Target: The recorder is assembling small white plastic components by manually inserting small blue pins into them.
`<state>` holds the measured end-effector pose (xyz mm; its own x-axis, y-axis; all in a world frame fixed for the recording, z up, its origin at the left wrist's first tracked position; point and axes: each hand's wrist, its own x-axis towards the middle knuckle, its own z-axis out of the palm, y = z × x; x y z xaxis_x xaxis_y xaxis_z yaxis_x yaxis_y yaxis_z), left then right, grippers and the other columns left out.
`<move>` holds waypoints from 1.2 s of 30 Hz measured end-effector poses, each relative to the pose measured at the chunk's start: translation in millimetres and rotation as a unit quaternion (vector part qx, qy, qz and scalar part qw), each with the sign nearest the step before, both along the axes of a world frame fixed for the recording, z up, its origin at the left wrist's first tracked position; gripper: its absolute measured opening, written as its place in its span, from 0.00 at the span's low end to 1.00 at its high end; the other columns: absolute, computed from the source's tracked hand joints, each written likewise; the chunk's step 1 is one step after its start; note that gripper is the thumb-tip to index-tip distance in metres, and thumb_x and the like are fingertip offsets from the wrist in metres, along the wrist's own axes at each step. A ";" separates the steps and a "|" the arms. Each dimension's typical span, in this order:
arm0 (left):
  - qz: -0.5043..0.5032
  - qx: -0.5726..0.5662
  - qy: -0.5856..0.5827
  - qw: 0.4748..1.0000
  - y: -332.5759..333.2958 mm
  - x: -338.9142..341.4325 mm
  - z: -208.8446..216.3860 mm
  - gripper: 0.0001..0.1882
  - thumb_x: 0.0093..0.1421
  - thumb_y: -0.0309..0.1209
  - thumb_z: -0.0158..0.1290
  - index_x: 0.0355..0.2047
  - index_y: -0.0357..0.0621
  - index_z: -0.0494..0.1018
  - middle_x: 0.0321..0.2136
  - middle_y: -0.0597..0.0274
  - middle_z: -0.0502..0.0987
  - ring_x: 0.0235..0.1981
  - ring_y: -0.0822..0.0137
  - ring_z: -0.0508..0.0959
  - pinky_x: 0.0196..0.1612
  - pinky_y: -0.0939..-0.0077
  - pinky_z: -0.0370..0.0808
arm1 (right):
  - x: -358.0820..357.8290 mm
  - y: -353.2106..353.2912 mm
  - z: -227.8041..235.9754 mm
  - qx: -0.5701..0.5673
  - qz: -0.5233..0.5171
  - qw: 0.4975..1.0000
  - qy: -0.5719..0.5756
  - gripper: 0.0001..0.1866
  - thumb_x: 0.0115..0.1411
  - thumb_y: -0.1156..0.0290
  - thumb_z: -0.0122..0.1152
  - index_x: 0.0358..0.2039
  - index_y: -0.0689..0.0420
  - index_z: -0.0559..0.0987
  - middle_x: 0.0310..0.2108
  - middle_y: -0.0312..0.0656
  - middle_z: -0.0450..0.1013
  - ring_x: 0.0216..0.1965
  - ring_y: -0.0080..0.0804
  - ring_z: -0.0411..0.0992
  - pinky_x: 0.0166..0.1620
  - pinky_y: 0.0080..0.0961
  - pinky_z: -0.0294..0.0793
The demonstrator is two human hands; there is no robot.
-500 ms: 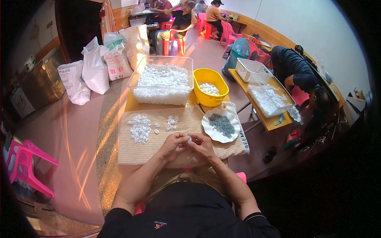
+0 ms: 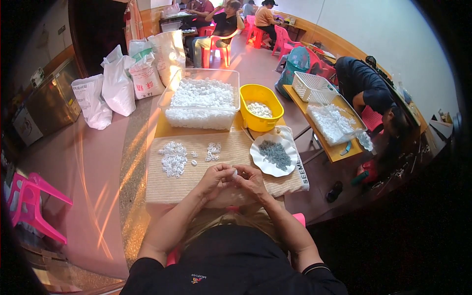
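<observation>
Left hand: my left hand [image 2: 215,178] sits just above the near edge of the beige woven mat [image 2: 196,183], fingers curled together and closed on a small white plastic piece [image 2: 234,172].
Right hand: my right hand [image 2: 251,179] meets the left one, fingertips pinched onto the same piece from the other side.
Where the piece is: right between my two sets of fingertips, at the middle of my body, held over the mat and not resting on it.
Which way it lies: it is too small to tell its long axis; both hands are equally near, each touching it.
Loose pieces: a heap of white pieces [image 2: 174,158] lies on the mat ahead and to my left, a smaller cluster [image 2: 213,151] beside it; my left hand is the nearer one.
Grey parts: a white plate of small grey parts [image 2: 275,154] sits ahead and to my right, near my right hand.
Further off: a yellow tub [image 2: 260,107] and a clear bin of white pieces [image 2: 201,104] stand beyond the mat.
</observation>
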<state>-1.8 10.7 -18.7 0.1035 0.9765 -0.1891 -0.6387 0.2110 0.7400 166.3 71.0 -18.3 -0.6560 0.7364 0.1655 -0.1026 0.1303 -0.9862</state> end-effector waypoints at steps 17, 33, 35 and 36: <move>-0.001 0.006 -0.004 1.000 -1.9 -0.2 1.9 0.03 0.60 0.28 0.55 0.33 0.45 0.72 0.29 0.65 0.77 0.32 0.71 0.78 0.41 0.75 0.77 | -0.4 -4.6 6.9 -0.014 0.005 1.000 -0.009 0.16 0.62 0.72 0.57 0.49 0.64 0.73 0.35 0.36 0.74 0.33 0.19 0.71 0.34 0.16 0.71; 0.001 0.000 0.001 1.000 -0.7 -2.0 -0.5 0.04 0.60 0.29 0.56 0.33 0.46 0.71 0.29 0.68 0.75 0.32 0.74 0.76 0.40 0.76 0.77 | -1.3 -2.8 5.0 -0.016 0.011 1.000 -0.016 0.17 0.62 0.71 0.58 0.49 0.64 0.73 0.36 0.38 0.75 0.36 0.21 0.72 0.37 0.18 0.72; 0.000 -0.002 -0.004 1.000 -0.4 -1.9 -0.2 0.05 0.60 0.29 0.56 0.33 0.45 0.71 0.30 0.68 0.75 0.32 0.75 0.76 0.39 0.78 0.77 | -1.3 -0.7 0.4 -0.009 0.008 1.000 -0.019 0.17 0.62 0.71 0.58 0.49 0.64 0.73 0.36 0.38 0.75 0.36 0.22 0.72 0.37 0.18 0.73; -0.003 -0.001 -0.007 1.000 -0.1 -2.1 -0.7 0.05 0.60 0.29 0.56 0.33 0.45 0.71 0.31 0.68 0.75 0.32 0.75 0.76 0.39 0.78 0.77 | -1.4 -0.2 -0.9 -0.006 0.004 1.000 -0.021 0.17 0.61 0.71 0.59 0.49 0.64 0.73 0.36 0.38 0.75 0.36 0.21 0.72 0.37 0.18 0.73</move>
